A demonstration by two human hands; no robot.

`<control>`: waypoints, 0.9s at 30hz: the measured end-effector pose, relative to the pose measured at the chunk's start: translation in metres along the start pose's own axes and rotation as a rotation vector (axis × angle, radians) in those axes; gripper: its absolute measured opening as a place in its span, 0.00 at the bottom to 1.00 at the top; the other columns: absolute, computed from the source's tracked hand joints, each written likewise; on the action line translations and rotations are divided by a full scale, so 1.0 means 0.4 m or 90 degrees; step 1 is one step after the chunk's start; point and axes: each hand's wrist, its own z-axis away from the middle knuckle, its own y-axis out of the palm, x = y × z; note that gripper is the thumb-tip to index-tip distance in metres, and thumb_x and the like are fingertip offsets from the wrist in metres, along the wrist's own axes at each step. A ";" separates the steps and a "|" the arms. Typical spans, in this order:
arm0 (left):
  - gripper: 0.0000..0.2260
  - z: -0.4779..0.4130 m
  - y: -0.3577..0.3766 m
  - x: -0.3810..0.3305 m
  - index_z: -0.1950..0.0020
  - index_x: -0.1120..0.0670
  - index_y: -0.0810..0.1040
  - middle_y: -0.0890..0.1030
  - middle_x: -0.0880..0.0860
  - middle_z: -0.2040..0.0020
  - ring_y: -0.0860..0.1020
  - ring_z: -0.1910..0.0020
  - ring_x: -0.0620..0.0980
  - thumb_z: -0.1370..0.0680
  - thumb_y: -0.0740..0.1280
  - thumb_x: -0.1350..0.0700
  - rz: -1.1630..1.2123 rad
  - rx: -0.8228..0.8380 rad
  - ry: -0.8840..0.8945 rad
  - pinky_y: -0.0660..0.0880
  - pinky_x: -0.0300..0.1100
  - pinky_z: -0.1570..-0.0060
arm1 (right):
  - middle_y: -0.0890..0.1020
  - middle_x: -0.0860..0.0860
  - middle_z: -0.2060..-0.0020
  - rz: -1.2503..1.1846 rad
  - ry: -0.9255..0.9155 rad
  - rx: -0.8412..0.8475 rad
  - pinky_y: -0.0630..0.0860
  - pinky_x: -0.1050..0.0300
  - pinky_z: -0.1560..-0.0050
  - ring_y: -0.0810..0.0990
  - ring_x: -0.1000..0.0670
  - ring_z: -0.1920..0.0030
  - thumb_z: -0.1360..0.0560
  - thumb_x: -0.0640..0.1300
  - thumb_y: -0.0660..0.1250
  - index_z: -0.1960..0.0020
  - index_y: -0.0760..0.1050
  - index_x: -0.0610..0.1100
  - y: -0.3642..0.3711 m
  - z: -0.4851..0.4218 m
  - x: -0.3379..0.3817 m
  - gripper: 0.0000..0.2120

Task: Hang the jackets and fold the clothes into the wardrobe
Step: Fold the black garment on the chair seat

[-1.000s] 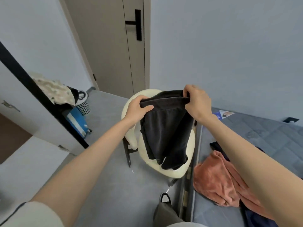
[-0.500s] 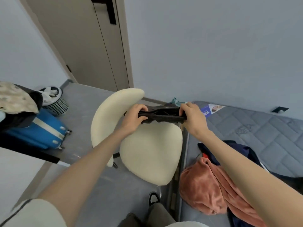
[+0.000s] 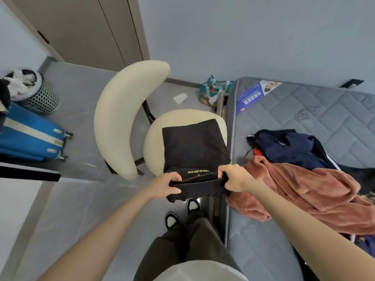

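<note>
I can see the black fabric garment with small yellow lettering (image 3: 192, 145) spread flat over the right part of the rounded cream chair seat (image 3: 154, 142). Its far edge lies close to the seat's back edge, and its near end comes off the seat's front edge into both hands. The left hand (image 3: 168, 184) has fingers and thumb curled tight round the bunched left end of that near edge. The right hand (image 3: 233, 178) clenches the right end the same way, with the fabric stretched between them. The chair's curved cream backrest (image 3: 121, 118) arcs round the seat's left side. Just right of the chair is the grey quilted mattress (image 3: 304, 110). At its near left edge lies a crumpled rust-orange fleece garment (image 3: 304, 189), with a navy garment (image 3: 294, 147) behind and touching it. On the grey floor at far left I make out a blue hard-shell suitcase (image 3: 26, 136), and beyond it a perforated round basket (image 3: 40, 96) stuffed with cloth.
</note>
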 end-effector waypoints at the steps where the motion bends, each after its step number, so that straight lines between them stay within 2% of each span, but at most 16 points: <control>1: 0.10 -0.001 0.006 0.013 0.48 0.51 0.73 0.78 0.50 0.48 0.77 0.45 0.50 0.25 0.70 0.61 0.004 0.008 0.000 0.72 0.43 0.44 | 0.77 0.53 0.58 -0.013 0.004 0.017 0.68 0.57 0.57 0.78 0.46 0.51 0.34 0.33 0.62 0.59 0.70 0.50 0.020 0.000 -0.002 0.12; 5: 0.10 -0.034 0.008 0.043 0.44 0.57 0.74 0.78 0.53 0.44 0.75 0.42 0.51 0.24 0.68 0.63 0.012 -0.068 0.004 0.70 0.43 0.40 | 0.80 0.48 0.55 -0.081 0.030 -0.003 0.70 0.56 0.55 0.78 0.44 0.50 0.34 0.31 0.62 0.57 0.70 0.48 0.068 -0.019 -0.002 0.13; 8: 0.08 -0.075 -0.011 0.045 0.45 0.54 0.75 0.78 0.51 0.45 0.75 0.44 0.48 0.23 0.67 0.62 0.045 -0.168 0.011 0.69 0.39 0.45 | 0.79 0.48 0.55 -0.144 0.048 -0.047 0.70 0.55 0.58 0.77 0.43 0.52 0.34 0.30 0.60 0.53 0.69 0.48 0.056 -0.057 -0.002 0.16; 11: 0.08 -0.129 -0.048 0.038 0.46 0.52 0.74 0.77 0.49 0.47 0.74 0.47 0.45 0.24 0.68 0.61 0.105 -0.269 0.012 0.67 0.36 0.49 | 0.78 0.44 0.52 -0.252 0.059 -0.143 0.75 0.47 0.54 0.77 0.41 0.52 0.34 0.28 0.59 0.48 0.67 0.46 0.020 -0.117 -0.006 0.20; 13: 0.09 -0.174 -0.076 0.034 0.45 0.53 0.75 0.77 0.49 0.47 0.74 0.47 0.44 0.24 0.68 0.61 0.130 -0.310 0.018 0.66 0.35 0.47 | 0.78 0.45 0.51 -0.313 0.063 -0.200 0.75 0.52 0.55 0.77 0.44 0.53 0.34 0.26 0.59 0.46 0.67 0.46 -0.006 -0.172 -0.011 0.22; 15: 0.10 -0.222 -0.107 0.035 0.44 0.53 0.75 0.77 0.49 0.46 0.74 0.46 0.44 0.24 0.68 0.62 0.169 -0.344 0.026 0.67 0.35 0.45 | 0.77 0.48 0.51 -0.341 0.060 -0.228 0.73 0.64 0.61 0.76 0.47 0.54 0.33 0.27 0.61 0.44 0.66 0.50 -0.033 -0.234 -0.019 0.24; 17: 0.11 -0.274 -0.135 0.043 0.43 0.53 0.74 0.77 0.48 0.45 0.74 0.45 0.43 0.24 0.68 0.62 0.200 -0.363 0.021 0.67 0.33 0.45 | 0.77 0.49 0.53 -0.373 0.069 -0.230 0.72 0.65 0.63 0.75 0.50 0.58 0.32 0.28 0.62 0.44 0.63 0.53 -0.052 -0.296 -0.032 0.26; 19: 0.13 -0.319 -0.154 0.057 0.42 0.52 0.72 0.76 0.46 0.45 0.74 0.44 0.44 0.24 0.69 0.60 0.245 -0.378 -0.007 0.67 0.32 0.46 | 0.79 0.50 0.55 -0.442 0.088 -0.220 0.76 0.59 0.61 0.77 0.50 0.60 0.31 0.29 0.64 0.44 0.61 0.53 -0.057 -0.348 -0.051 0.26; 21: 0.16 -0.354 -0.161 0.073 0.39 0.51 0.71 0.74 0.46 0.46 0.74 0.44 0.47 0.25 0.71 0.58 0.322 -0.397 -0.059 0.71 0.38 0.44 | 0.81 0.48 0.55 -0.572 0.122 -0.211 0.79 0.56 0.58 0.80 0.50 0.58 0.29 0.29 0.67 0.44 0.61 0.51 -0.049 -0.387 -0.070 0.24; 23: 0.21 -0.381 -0.152 0.091 0.36 0.52 0.69 0.74 0.49 0.43 0.74 0.44 0.49 0.26 0.72 0.54 0.392 -0.411 -0.123 0.73 0.43 0.43 | 0.81 0.47 0.54 -0.671 0.164 -0.215 0.78 0.63 0.62 0.81 0.51 0.57 0.26 0.31 0.68 0.48 0.62 0.49 -0.032 -0.417 -0.083 0.20; 25: 0.27 -0.404 -0.129 0.110 0.32 0.52 0.66 0.75 0.52 0.38 0.74 0.42 0.49 0.27 0.74 0.50 0.453 -0.375 -0.181 0.73 0.43 0.43 | 0.80 0.49 0.53 -0.714 0.204 -0.222 0.76 0.68 0.65 0.80 0.54 0.55 0.24 0.34 0.67 0.51 0.63 0.49 -0.007 -0.442 -0.097 0.15; 27: 0.33 -0.424 -0.093 0.132 0.30 0.52 0.64 0.73 0.51 0.34 0.74 0.41 0.50 0.29 0.75 0.48 0.514 -0.305 -0.234 0.72 0.43 0.45 | 0.80 0.50 0.50 -0.731 0.229 -0.216 0.75 0.68 0.62 0.80 0.55 0.52 0.23 0.38 0.66 0.49 0.66 0.49 0.022 -0.469 -0.113 0.11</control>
